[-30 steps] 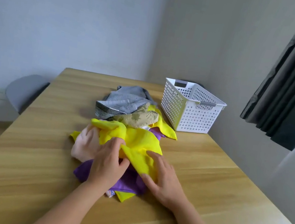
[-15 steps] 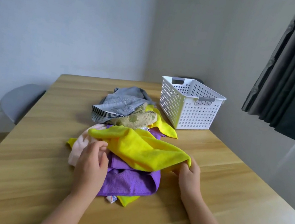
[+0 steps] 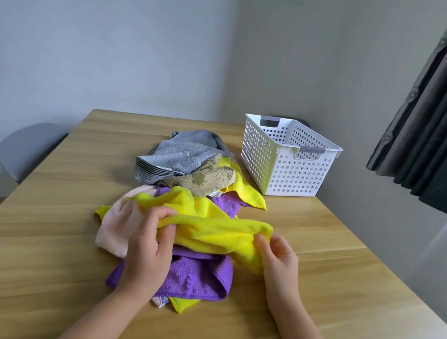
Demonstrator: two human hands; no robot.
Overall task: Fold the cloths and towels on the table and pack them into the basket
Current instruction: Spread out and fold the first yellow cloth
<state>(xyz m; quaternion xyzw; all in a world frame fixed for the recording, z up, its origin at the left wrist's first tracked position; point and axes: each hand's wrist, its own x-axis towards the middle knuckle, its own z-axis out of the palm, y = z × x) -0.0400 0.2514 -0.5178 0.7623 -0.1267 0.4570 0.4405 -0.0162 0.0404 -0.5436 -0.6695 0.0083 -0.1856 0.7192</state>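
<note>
Two bare hands work at a wooden table (image 3: 319, 261), seen from above. The left hand (image 3: 147, 248) pinches one end of a yellow cloth (image 3: 212, 227) between thumb and fingers; the right hand (image 3: 278, 264) pinches the other end, so the cloth hangs stretched between them over the pile.

Counted in the pile: under the held cloth, one purple cloth (image 3: 191, 277) at 6 o'clock and one pale pink cloth (image 3: 120, 223) at 9 o'clock. At 12 o'clock lie one grey towel (image 3: 183, 152), one olive patterned cloth (image 3: 205, 179), and a second yellow cloth (image 3: 246, 188) spreading toward 1 o'clock. Yellow corners also poke out near the front and left; whether they belong to further cloths cannot be told.

One white perforated basket (image 3: 290, 172) stands at 1 o'clock, near the table's far right edge, just beside the second yellow cloth. Bare tabletop lies at 3, 6 and 9 o'clock. One grey chair (image 3: 26, 146) sits beyond the left edge.
</note>
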